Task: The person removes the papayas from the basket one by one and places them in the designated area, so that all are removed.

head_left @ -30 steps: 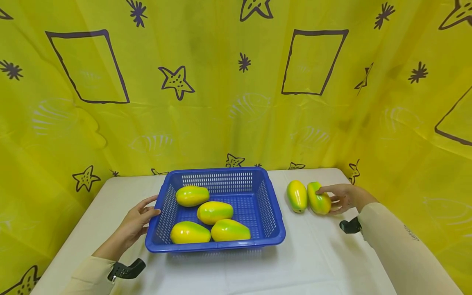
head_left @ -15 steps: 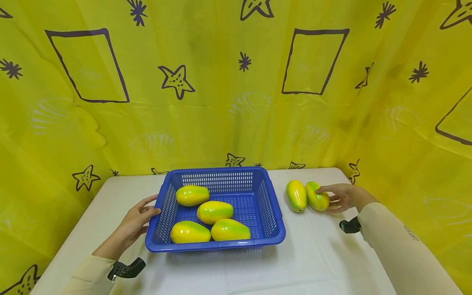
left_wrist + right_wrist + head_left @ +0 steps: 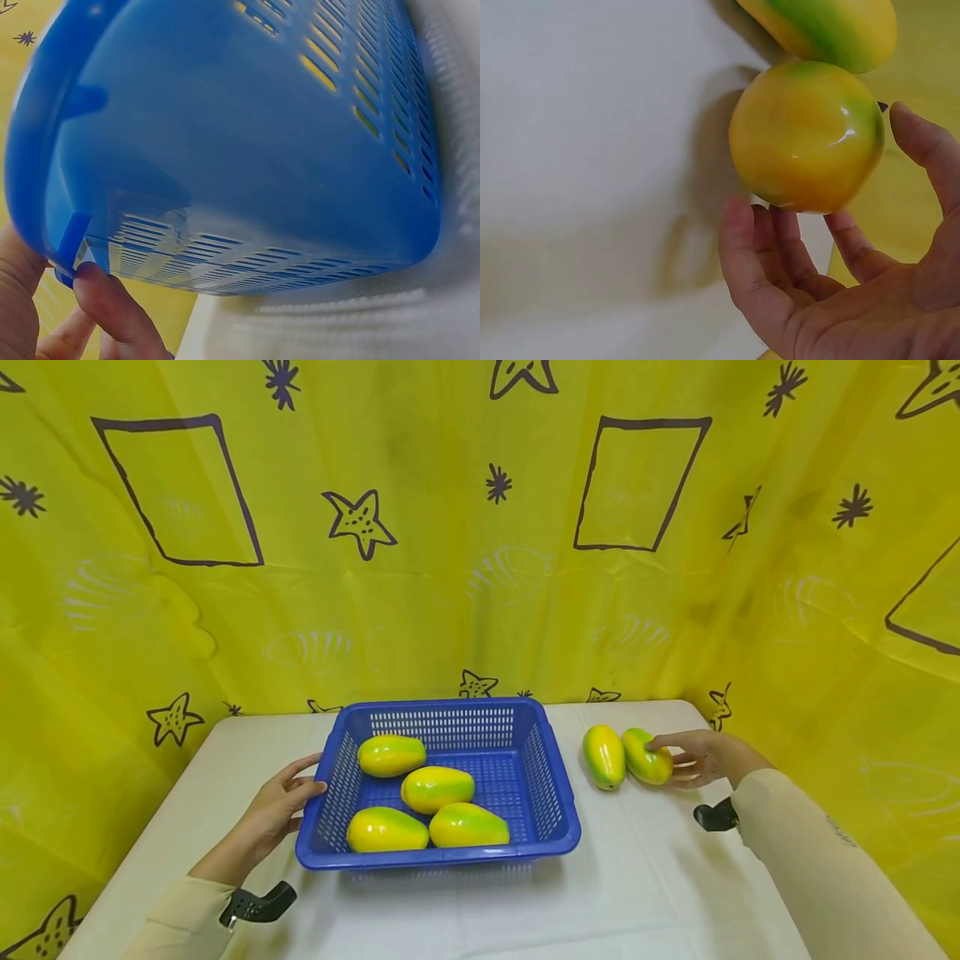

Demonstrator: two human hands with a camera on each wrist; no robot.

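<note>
Blue basket (image 3: 438, 857) sits around 6 o'clock in the head view, on a white table (image 3: 600, 885). Left hand (image 3: 273, 810) is at the basket's 9 o'clock, pinching the rim. Inside there's a top fruit (image 3: 392, 756) at 10, a middle fruit (image 3: 438, 790), a lower fruit (image 3: 387, 830) at 8 and a corner fruit (image 3: 469, 825) near 5. Right hand (image 3: 703, 759) is way out at 3, fingers spread pretty wide around the outer fruit (image 3: 647, 757); can't tell if the fingertips press. Neighbour fruit (image 3: 604, 757) is just beside that one, toward 9.
</note>
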